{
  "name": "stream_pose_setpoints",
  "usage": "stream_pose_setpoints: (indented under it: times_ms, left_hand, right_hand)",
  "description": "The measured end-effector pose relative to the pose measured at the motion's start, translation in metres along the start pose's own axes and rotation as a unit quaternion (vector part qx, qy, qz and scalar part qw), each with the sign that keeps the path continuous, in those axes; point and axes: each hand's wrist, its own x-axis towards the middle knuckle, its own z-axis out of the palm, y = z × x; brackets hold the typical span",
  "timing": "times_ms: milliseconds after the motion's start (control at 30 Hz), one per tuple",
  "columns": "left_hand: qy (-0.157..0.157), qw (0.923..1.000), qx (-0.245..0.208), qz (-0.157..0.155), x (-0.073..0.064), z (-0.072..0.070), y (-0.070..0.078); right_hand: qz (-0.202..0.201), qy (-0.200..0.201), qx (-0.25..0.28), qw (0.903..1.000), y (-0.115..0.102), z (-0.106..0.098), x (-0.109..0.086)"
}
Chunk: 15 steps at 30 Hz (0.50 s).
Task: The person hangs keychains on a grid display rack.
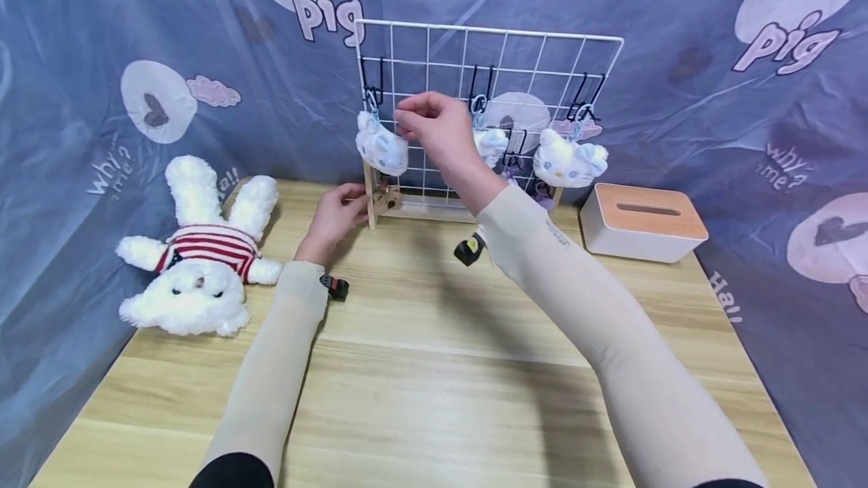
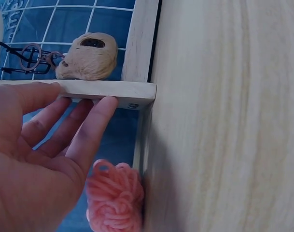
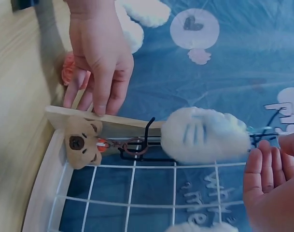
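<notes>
My left hand (image 1: pixel 334 218) touches the left wooden post (image 2: pixel 108 89) of a white wire grid rack (image 1: pixel 488 27), thumb and fingertips along its outer side and edge. My right hand (image 1: pixel 442 130) is raised in front of the grid, its bent fingers beside a white plush cat-head keychain (image 1: pixel 383 147) with nothing visible between them. This keychain hangs by a blue ring from a black hook at the upper left. Below it hangs a brown bear-head keychain (image 3: pixel 81 143), near the left hand. Another white plush keychain (image 1: pixel 490 145) is partly hidden behind the right wrist.
A third white cat keychain (image 1: pixel 568 159) hangs at the right, with small purple pendants lower down. A tissue box (image 1: pixel 640 228) stands right of the rack. A white plush toy (image 1: pixel 203 247) in a striped shirt lies left. Pink yarn (image 2: pixel 115 198) sits outside the left post.
</notes>
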Motion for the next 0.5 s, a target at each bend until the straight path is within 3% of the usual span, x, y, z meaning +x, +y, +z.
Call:
stream_pose_setpoints:
  times_ms: [100,267,400,500]
  left_hand:
    - [0.001,0.9998,0.020,0.009,-0.001,-0.003,0.004]
    - [0.021,0.9932,0.103,0.051,-0.006,-0.016,0.011]
    - [0.025,0.9890,0.126,0.072,-0.015,-0.030,0.018]
    - [0.017,0.9841,0.156,0.083,-0.026,-0.040,0.025]
  right_hand:
    - [-0.006,-0.004,-0.002,1.0000,0.000,-0.017,-0.013]
    - [-0.010,-0.010,-0.010,0.9998,0.008,-0.054,-0.041]
    - [-0.031,-0.004,-0.027,0.9992,0.016,-0.089,-0.062]
    - [-0.037,0.007,-0.069,0.9969,0.020,-0.118,-0.078]
